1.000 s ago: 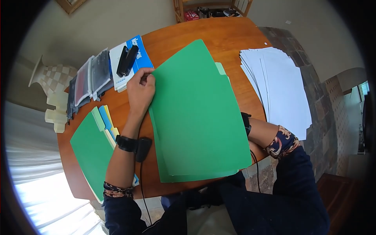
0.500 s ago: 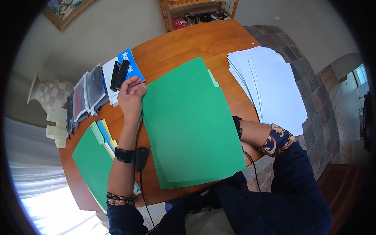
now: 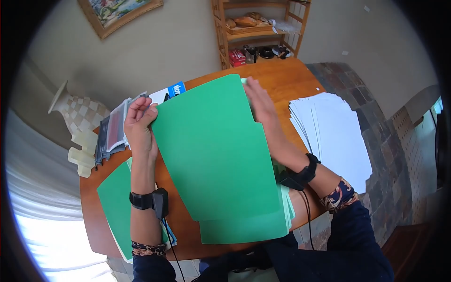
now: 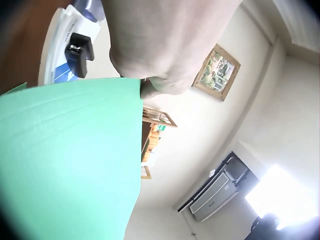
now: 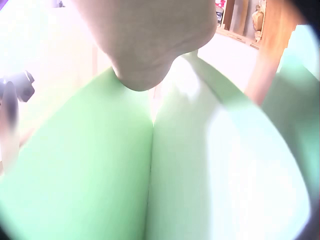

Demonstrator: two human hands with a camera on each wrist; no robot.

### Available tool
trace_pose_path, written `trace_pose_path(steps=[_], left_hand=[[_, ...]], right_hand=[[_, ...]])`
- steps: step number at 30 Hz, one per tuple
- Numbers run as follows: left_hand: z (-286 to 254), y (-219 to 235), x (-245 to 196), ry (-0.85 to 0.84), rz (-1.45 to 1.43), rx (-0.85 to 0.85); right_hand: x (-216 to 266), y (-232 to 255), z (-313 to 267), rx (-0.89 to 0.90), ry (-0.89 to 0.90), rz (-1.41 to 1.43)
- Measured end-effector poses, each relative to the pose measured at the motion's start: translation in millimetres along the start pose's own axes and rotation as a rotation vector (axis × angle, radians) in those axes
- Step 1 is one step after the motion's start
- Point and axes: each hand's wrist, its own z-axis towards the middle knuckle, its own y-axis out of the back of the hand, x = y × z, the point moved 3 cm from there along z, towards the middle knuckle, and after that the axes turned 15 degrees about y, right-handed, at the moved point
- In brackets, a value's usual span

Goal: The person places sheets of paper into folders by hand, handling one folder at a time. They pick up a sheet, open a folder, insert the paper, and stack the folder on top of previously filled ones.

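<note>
A green file folder [image 3: 211, 150] is held raised over the table, its front cover facing the head camera. At its upper left corner my left hand [image 3: 141, 124] pinches the edge with the thumb, fingers curled. My right hand [image 3: 268, 117], a little blurred, reaches along the folder's right side with straight fingers, partly behind the cover. From the right wrist, the folder is spread, with pale green inner faces [image 5: 100, 165] meeting in a crease below that hand. Lower pale edges [image 3: 286, 207] of more green folders show at the bottom right of the cover.
Another green folder [image 3: 115, 202] lies at the table's left. White paper [image 3: 336, 136] is stacked at the right. Zip pouches [image 3: 115, 129], a blue and white notebook [image 3: 176, 88] and a black stapler [image 4: 77, 55] sit at the back left. A checkered vase [image 3: 87, 110] stands beyond the pouches.
My right hand, earlier hidden behind the folder, has come up along its right side. The front cover has shifted up and left, uncovering more green edges below. The head view has tilted upward.
</note>
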Motion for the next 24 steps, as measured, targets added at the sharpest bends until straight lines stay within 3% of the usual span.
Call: trace_pose_path(steps=[1,2,3,5,6,9,11,13,17,19,20,21,23,24], left_hand=[[-0.2,4.9,-6.8,-0.019,-0.007,-0.013],[-0.8,8.3,-13.8,-0.088,-0.042,0.007],[-3.6,10.7,-20.9,-0.155,-0.075,0.029],[-8.5,11.5,-30.0,-0.21,-0.06,0.006],[-10.9,11.3,-34.4,-0.27,-0.043,0.02],[-22.2,0.6,-42.3,-0.386,-0.005,0.014],[-31.0,-8.6,-46.0,-0.441,0.012,-0.01],[-42.7,-22.4,-50.8,-0.496,0.062,-0.025],[-53.8,-40.1,-63.2,-0.468,0.024,0.043],[-53.3,-46.3,-54.9,-0.191,0.094,0.236],[-52.4,-47.2,-51.8,-0.133,0.223,0.266],[-54.9,-48.5,-50.5,-0.148,0.223,0.28],[-60.9,-52.8,-48.3,-0.126,0.594,0.249],[-63.9,-56.3,-49.1,-0.118,0.561,0.231]], right_hand=[[-1.5,5.4,2.6,-0.038,-0.071,-0.055],[-4.8,5.4,2.2,-0.135,-0.23,0.127],[-4.8,7.5,3.7,-0.129,-0.219,0.136],[-10.7,8.6,8.5,-0.251,-0.577,0.896],[15.5,18.3,23.8,-0.148,-0.629,1.23],[20.5,17.3,18.8,0.024,-0.501,1.201],[28.3,4.6,14.3,-0.019,-0.545,1.191],[34.8,3.7,13.8,-0.142,-0.444,0.903],[35.2,12.1,17.7,-0.151,-0.4,0.911],[37.4,20.2,21.2,-0.294,-0.372,0.911],[37.6,23.1,22.0,-0.303,-0.354,0.902],[36.4,25.2,21.3,-0.336,-0.378,0.916],[37.3,29.0,24.1,-0.372,-0.385,0.932],[37.9,29.3,25.2,-0.386,-0.428,0.954]])
